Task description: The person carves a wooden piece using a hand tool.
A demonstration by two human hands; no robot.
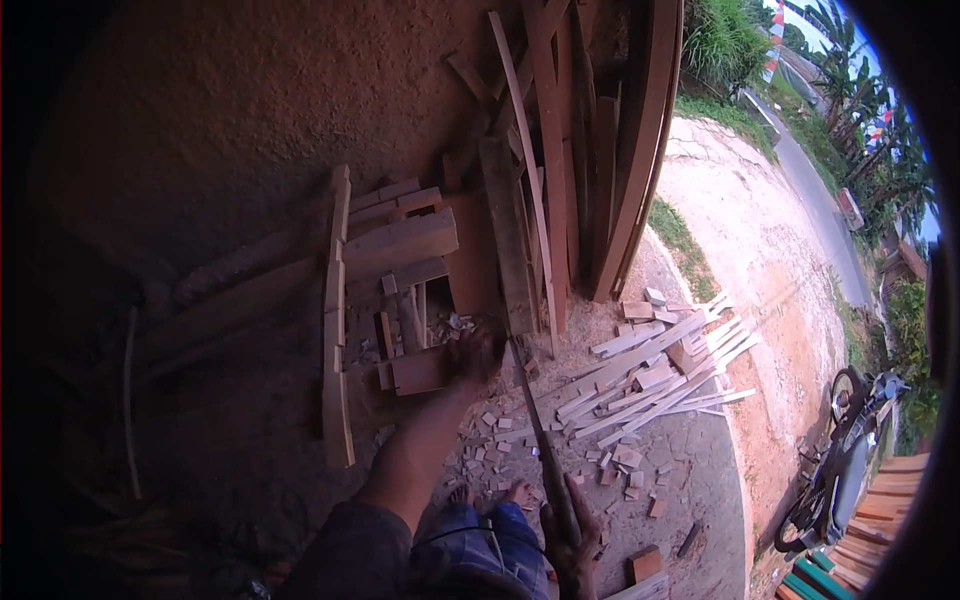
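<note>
My right hand (572, 535), low in the view, is wrapped round the handle of a handsaw (537, 425). The saw's long narrow blade runs up and away to the end of a short wooden block (420, 371). My left hand (477, 352) grips that block near the blade's tip; its fingers are in shadow and partly hard to make out. The block lies by a low stack of cut timber (405, 245). Whether the teeth touch the wood I cannot tell.
A long notched timber (337, 320) stands left of the stack. Tall boards (550, 150) lean on the rough wall. Thin strips (670, 365) and small offcuts (485, 455) litter the ground around my bare feet. A motorcycle (840, 460) is parked outside at the right.
</note>
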